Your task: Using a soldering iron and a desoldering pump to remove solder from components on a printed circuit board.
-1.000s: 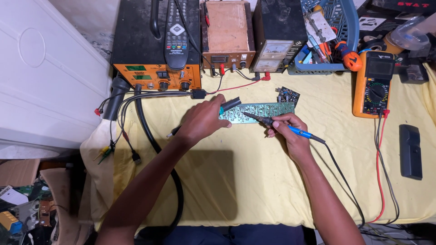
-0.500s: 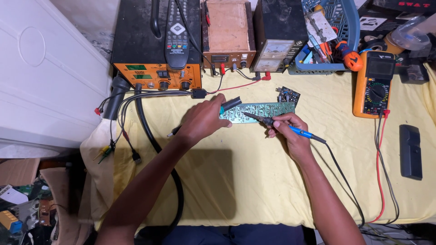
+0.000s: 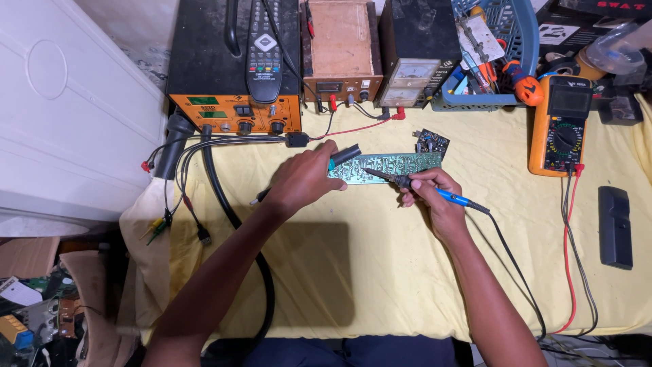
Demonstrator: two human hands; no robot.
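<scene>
Yellow cloth covers the bench, and on it a long green circuit board lies with its long axis left to right, in front of the orange station. Both forearms reach up from the near edge. His left hand is closed around a dark-tipped tool at the board's left end. His right hand pinches a blue-handled soldering iron, tip pointing left onto the board.

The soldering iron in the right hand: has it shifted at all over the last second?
No. The soldering iron keeps its tip on the same spot of the circuit board, equally far from the orange multimeter.
</scene>
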